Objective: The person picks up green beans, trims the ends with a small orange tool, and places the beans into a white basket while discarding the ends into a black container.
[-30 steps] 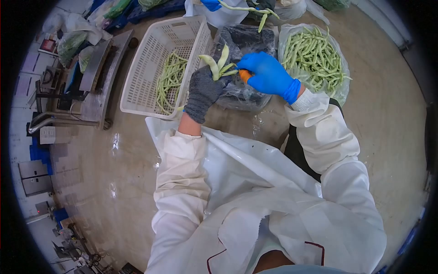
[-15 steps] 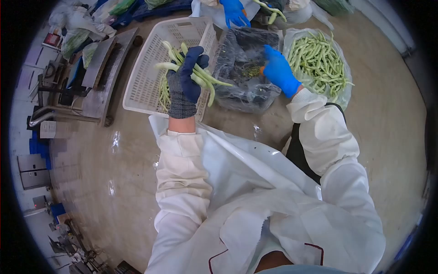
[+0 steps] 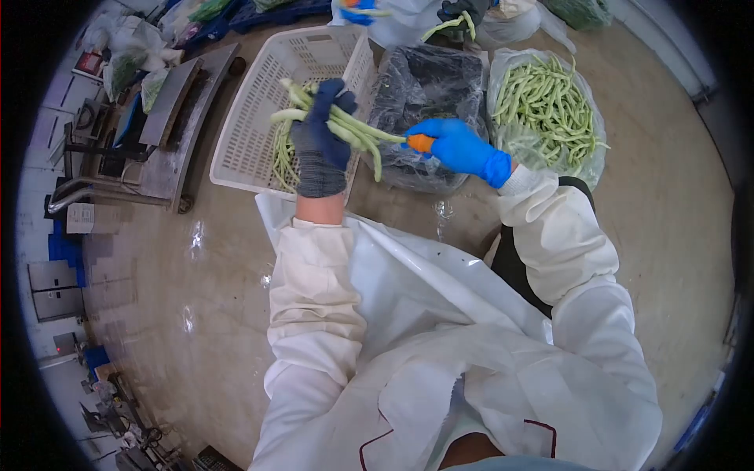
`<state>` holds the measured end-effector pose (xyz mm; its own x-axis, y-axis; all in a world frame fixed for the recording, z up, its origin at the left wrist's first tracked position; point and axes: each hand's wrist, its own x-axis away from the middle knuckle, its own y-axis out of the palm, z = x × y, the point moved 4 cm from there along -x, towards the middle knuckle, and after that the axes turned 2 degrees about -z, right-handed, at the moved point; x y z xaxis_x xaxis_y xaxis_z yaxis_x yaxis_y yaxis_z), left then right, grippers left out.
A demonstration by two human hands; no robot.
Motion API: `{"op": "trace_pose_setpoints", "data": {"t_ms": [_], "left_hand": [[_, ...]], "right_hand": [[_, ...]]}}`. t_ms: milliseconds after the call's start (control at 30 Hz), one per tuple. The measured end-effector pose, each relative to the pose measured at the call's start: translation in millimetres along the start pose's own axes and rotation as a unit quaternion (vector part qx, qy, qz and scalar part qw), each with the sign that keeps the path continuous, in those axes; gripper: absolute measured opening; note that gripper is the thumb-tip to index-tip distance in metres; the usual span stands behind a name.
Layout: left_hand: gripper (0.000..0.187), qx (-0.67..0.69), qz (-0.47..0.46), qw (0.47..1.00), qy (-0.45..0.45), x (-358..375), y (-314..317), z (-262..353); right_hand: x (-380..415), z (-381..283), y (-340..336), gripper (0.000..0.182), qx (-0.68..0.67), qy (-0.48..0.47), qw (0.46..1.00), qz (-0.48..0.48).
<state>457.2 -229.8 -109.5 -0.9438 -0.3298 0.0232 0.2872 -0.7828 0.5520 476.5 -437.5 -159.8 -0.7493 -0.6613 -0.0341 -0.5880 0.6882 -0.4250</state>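
Observation:
My left hand [image 3: 323,141], in a dark blue and grey knit glove, is closed round a bunch of long green beans [image 3: 357,133], above the near right part of the white crate [image 3: 236,169]. The beans stick out on both sides of the fist. My right hand [image 3: 463,147], in a blue rubber glove, is pinched at the tip of one bean that reaches to the right. An orange cap-like piece [image 3: 421,143] shows at its thumb; any blade on it is too small to see. Below this hand stands a black bin lined with clear plastic [image 3: 428,177].
A clear bag full of green beans [image 3: 546,106] stands at right. Across from me a co-worker's gloved hand [image 3: 455,20] holds beans; their blue-gloved hand [image 3: 357,12] is blurred. A metal cart [image 3: 184,133] stands left of the crate, with bagged vegetables [image 3: 129,47] behind it.
My right hand has moved left from over the black bin to the bean tip, its fingers now pinched. My left hand still holds the bunch. The co-worker's blue-gloved hand has moved left.

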Motion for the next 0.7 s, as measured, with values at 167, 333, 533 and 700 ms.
{"op": "trace_pose_setpoints", "data": {"t_ms": [167,333,533,700], "left_hand": [[0.017,-0.202,0.032,0.968,0.143,-9,-23,29],[0.032,-0.557,-0.185,0.795,0.156,17,15,-20],[0.029,-0.67,-0.235,0.672,0.21,18,30,-50],[0.025,-0.7,-0.185,0.659,0.203,18,22,-52]], "right_hand": [[5,8,-39,0.019,0.354,-0.074,0.93,0.066],[7,-4,-28,0.017,0.34,-0.172,0.919,0.098],[7,-30,-20,0.017,0.35,-0.158,0.92,0.082],[9,-44,-11,0.016,0.486,-0.169,0.852,0.095]]}}
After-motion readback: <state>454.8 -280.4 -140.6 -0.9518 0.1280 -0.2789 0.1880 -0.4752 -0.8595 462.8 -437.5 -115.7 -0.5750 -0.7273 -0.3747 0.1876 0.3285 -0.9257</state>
